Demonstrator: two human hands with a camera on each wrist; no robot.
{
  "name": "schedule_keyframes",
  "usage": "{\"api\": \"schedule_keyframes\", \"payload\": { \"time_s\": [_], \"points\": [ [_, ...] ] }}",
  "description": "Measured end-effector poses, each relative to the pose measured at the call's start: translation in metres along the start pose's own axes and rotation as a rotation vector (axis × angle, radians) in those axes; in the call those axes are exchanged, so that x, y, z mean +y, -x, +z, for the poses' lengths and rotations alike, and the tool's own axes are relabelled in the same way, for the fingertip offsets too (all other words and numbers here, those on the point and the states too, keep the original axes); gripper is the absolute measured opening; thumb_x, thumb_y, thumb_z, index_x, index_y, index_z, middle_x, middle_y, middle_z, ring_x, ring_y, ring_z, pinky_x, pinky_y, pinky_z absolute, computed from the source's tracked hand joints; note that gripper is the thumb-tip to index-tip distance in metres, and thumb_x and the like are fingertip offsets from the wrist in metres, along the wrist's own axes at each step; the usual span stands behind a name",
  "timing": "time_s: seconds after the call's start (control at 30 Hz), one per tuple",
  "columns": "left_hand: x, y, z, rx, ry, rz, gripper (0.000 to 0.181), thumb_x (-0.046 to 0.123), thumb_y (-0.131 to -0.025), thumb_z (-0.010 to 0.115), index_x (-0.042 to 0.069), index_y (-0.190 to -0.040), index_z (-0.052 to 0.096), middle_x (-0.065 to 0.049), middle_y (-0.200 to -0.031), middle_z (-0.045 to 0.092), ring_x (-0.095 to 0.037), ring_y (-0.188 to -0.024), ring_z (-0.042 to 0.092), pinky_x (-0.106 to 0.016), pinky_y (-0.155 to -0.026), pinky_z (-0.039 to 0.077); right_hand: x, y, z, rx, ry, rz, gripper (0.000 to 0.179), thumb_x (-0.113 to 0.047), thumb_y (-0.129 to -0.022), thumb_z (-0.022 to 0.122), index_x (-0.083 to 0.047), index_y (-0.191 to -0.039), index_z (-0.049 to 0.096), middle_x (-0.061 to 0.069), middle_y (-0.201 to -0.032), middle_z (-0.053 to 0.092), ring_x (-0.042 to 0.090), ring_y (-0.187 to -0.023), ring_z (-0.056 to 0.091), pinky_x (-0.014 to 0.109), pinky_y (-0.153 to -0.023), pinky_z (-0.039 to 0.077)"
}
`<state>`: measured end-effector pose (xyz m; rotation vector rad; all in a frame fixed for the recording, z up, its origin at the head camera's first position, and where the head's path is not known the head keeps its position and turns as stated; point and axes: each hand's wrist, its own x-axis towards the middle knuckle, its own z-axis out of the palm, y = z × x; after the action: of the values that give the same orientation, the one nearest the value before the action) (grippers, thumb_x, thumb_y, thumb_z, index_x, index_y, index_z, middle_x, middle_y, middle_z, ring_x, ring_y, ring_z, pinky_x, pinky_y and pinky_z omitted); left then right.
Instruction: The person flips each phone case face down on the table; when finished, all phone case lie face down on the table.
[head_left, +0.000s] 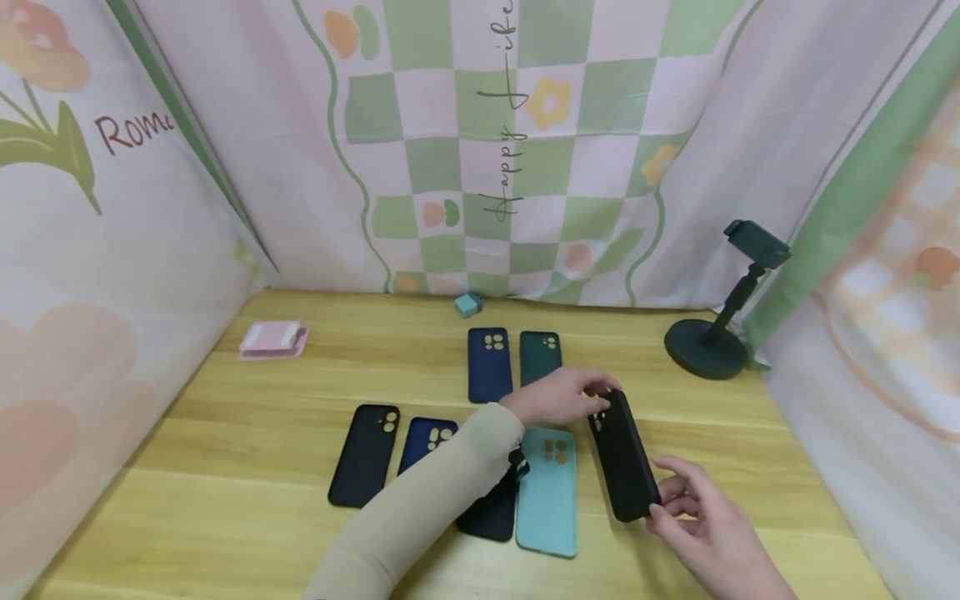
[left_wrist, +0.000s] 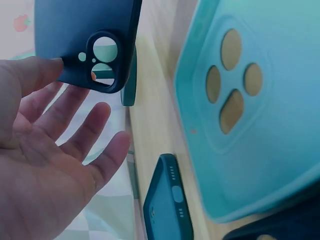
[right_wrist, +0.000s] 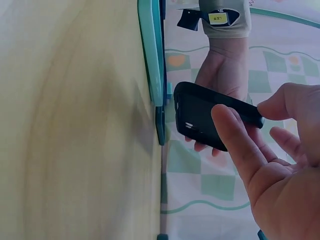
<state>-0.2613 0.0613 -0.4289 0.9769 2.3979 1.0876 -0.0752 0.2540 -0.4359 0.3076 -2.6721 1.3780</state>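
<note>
On the table [head_left: 225, 500], at the left, the teal case [head_left: 546, 500] lay flat. Beyond its far end, the left hand [head_left: 561, 396] pinched the camera end of the held case [head_left: 625, 458], its lower fingers spread. The held case was clear of the table, tilted, its long axis running from far left to near right. The right hand [head_left: 705, 517] pinched the near end between thumb and finger. Neither hand was nearer; each had one end.

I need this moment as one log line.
left hand: pinches raised black case | right hand: holds its near end | turquoise case: on table
</note>
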Motion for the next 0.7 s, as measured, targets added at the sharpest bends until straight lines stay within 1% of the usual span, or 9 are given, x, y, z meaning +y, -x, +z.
{"api": "schedule_keyframes", "payload": {
  "time_s": [0.1,0.2,0.3,0.37,0.43,0.5,0.57,0.63,0.7],
  "points": [
    [-0.002,-0.001,0.002,0.008,0.057,-0.026,0.024,0.026,-0.099,0.061,0.026,-0.123,0.059,0.011,-0.107,0.064,-0.001,-0.089,0.059,-0.023,-0.072,0.049,0.002,0.001,-0.001,-0.005,0.052,-0.011,0.044,0.004,-0.086,0.071,-0.008,-0.126,0.057,0.005,-0.093,0.060,0.007,-0.075,0.063,0.026,-0.059,0.054],
    [-0.003,-0.002,0.003,0.015,0.102,-0.036,0.018,0.025,-0.097,0.064,0.021,-0.114,0.057,0.011,-0.101,0.062,-0.003,-0.084,0.061,-0.025,-0.070,0.050,0.006,0.002,-0.002,-0.009,0.147,-0.077,0.035,0.000,-0.085,0.074,-0.014,-0.116,0.065,-0.002,-0.095,0.063,0.003,-0.077,0.061,0.025,-0.061,0.054],
    [-0.002,-0.002,0.004,0.004,0.106,-0.009,0.011,0.023,-0.097,0.064,0.018,-0.104,0.056,0.009,-0.095,0.062,-0.007,-0.078,0.061,-0.024,-0.067,0.049,0.013,0.005,-0.003,-0.010,0.207,-0.155,0.034,0.000,-0.083,0.076,-0.018,-0.111,0.068,-0.007,-0.098,0.065,0.000,-0.078,0.059,0.024,-0.062,0.053],
    [-0.001,-0.002,0.006,-0.007,0.091,0.008,0.007,0.023,-0.098,0.063,0.018,-0.100,0.058,0.009,-0.091,0.062,-0.008,-0.076,0.061,-0.023,-0.066,0.049,0.017,0.007,-0.003,-0.017,0.208,-0.190,0.036,0.001,-0.081,0.077,-0.018,-0.110,0.069,-0.007,-0.098,0.066,0.000,-0.077,0.059,0.024,-0.061,0.052],
    [0.000,-0.002,0.008,-0.014,0.067,0.012,0.006,0.024,-0.099,0.061,0.019,-0.097,0.059,0.009,-0.088,0.062,-0.008,-0.073,0.060,-0.022,-0.065,0.048,0.021,0.009,-0.003,-0.027,0.201,-0.204,0.037,0.002,-0.081,0.077,-0.017,-0.111,0.069,-0.006,-0.098,0.067,0.000,-0.077,0.059,0.024,-0.061,0.052],
    [0.000,-0.002,0.009,-0.020,0.051,-0.004,0.007,0.027,-0.099,0.060,0.021,-0.095,0.060,0.010,-0.088,0.062,-0.008,-0.070,0.058,-0.023,-0.062,0.048,0.022,0.009,-0.002,-0.044,0.196,-0.188,0.036,0.000,-0.082,0.077,-0.017,-0.111,0.068,-0.006,-0.098,0.067,0.000,-0.077,0.060,0.024,-0.061,0.052],
    [-0.001,-0.002,0.010,-0.029,0.039,-0.021,0.009,0.030,-0.099,0.059,0.023,-0.095,0.061,0.010,-0.088,0.062,-0.009,-0.067,0.058,-0.025,-0.060,0.048,0.021,0.008,-0.002,-0.077,0.194,-0.148,0.032,-0.003,-0.084,0.076,-0.017,-0.112,0.068,-0.007,-0.098,0.067,0.000,-0.077,0.060,0.024,-0.062,0.052],
    [-0.001,-0.001,0.010,-0.051,0.044,-0.033,0.010,0.031,-0.100,0.059,0.024,-0.095,0.062,0.010,-0.089,0.062,-0.010,-0.066,0.058,-0.026,-0.059,0.048,0.020,0.007,-0.004,-0.132,0.190,-0.085,0.027,-0.009,-0.088,0.074,-0.016,-0.112,0.067,-0.008,-0.098,0.067,0.000,-0.078,0.060,0.025,-0.063,0.052],
    [0.000,-0.002,0.010,-0.076,0.040,-0.033,0.009,0.031,-0.100,0.059,0.024,-0.097,0.064,0.011,-0.091,0.062,-0.010,-0.068,0.059,-0.025,-0.060,0.049,0.019,0.007,-0.006,-0.192,0.184,-0.027,0.023,-0.013,-0.091,0.071,-0.015,-0.113,0.067,-0.008,-0.098,0.066,0.000,-0.079,0.059,0.025,-0.064,0.052]
  ]
}}
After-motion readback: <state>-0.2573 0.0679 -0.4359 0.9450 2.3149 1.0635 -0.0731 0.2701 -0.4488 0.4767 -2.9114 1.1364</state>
